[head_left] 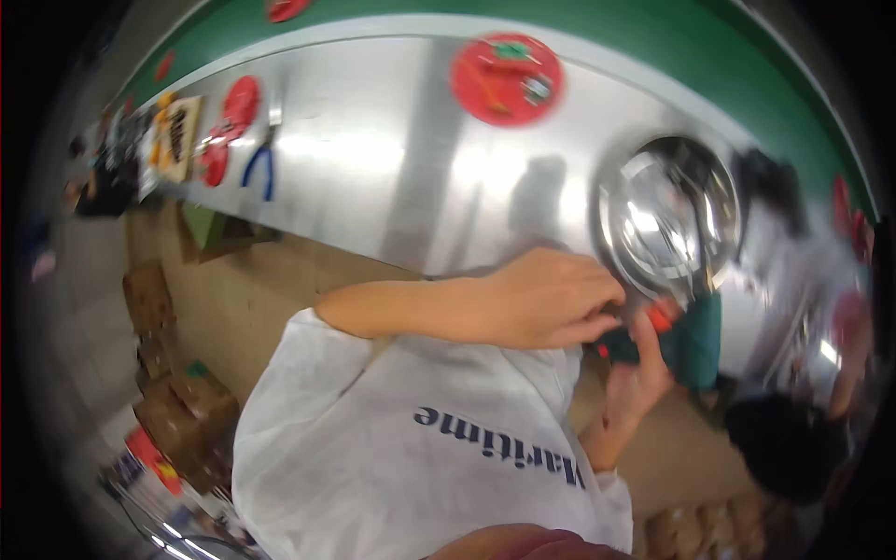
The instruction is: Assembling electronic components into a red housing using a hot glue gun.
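My right hand (639, 373) is wrapped round a dark teal cordless drill (698, 341) with red-orange parts, held close to my body at the front edge of the bench. My left hand (546, 301) reaches across from the left, its fingers curled in a pinch by the drill's front end. Whatever sits between those fingertips is too small and blurred to name. Just beyond both hands stands a shiny round steel bowl (611, 219) with several metal pieces inside.
A metal-topped bench (355, 177) runs across. On it lie a red dish (471, 89) of small parts, blue-handled pliers (259, 173) and more red dishes (241, 103) at left. Another person (793, 271) is at the right. Cardboard boxes (187, 420) stand on the floor.
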Demonstrator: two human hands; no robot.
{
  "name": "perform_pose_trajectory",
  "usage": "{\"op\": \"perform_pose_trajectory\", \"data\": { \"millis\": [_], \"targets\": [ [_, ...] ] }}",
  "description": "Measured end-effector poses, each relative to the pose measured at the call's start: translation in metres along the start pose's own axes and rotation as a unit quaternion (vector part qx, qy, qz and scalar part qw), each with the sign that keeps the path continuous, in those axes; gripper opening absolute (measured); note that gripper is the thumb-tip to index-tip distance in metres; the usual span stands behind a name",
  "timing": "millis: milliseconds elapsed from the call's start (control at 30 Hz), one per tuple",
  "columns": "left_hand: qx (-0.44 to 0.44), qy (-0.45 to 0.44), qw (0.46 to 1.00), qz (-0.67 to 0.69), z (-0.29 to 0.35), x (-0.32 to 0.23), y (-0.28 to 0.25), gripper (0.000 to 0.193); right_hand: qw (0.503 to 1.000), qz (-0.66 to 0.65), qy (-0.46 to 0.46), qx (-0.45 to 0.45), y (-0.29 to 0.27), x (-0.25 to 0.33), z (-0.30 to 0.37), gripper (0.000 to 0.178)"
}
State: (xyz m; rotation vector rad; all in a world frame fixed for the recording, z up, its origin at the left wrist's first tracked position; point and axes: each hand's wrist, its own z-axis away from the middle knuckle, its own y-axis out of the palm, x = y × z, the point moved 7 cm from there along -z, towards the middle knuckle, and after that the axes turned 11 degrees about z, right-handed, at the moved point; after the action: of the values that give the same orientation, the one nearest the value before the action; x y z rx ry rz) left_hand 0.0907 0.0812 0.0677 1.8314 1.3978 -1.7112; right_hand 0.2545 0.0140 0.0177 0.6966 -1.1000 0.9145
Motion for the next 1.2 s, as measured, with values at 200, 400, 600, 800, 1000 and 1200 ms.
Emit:
{"op": "perform_pose_trajectory", "data": {
  "millis": [200, 400, 600, 800, 1000, 1200],
  "targets": [
    [-0.314, -0.169, 0.931, -0.073, 0.032, 0.082, -0.162, 0.025, 1.0, 0.014, -0.015, 0.005, -0.027, -0.006, -0.006, 0.034],
    [-0.502, -0.294, 0.651, -0.488, 0.089, 0.21, -0.424, 0.057, 1.0, -0.008, -0.015, 0.007, -0.029, 0.0, -0.007, 0.034],
    [-0.432, -0.417, 0.703, -0.381, 0.08, 0.274, -0.502, 0.06, 0.999, 0.01, -0.023, -0.029, -0.025, 0.007, -0.005, 0.037],
    [-0.316, -0.171, 0.882, -0.304, 0.035, 0.208, -0.381, 0.055, 1.0, 0.013, 0.016, 0.003, -0.015, -0.003, 0.001, 0.036],
    [0.043, -0.106, 0.989, -0.095, 0.052, 0.072, -0.152, 0.051, 0.996, 0.004, 0.006, 0.091, 0.014, -0.003, 0.015, 0.037],
    [0.023, -0.032, 0.988, -0.152, 0.091, 0.048, -0.085, 0.06, 0.984, -0.009, -0.004, 0.175, 0.045, -0.005, 0.02, 0.035]
  ]
}}
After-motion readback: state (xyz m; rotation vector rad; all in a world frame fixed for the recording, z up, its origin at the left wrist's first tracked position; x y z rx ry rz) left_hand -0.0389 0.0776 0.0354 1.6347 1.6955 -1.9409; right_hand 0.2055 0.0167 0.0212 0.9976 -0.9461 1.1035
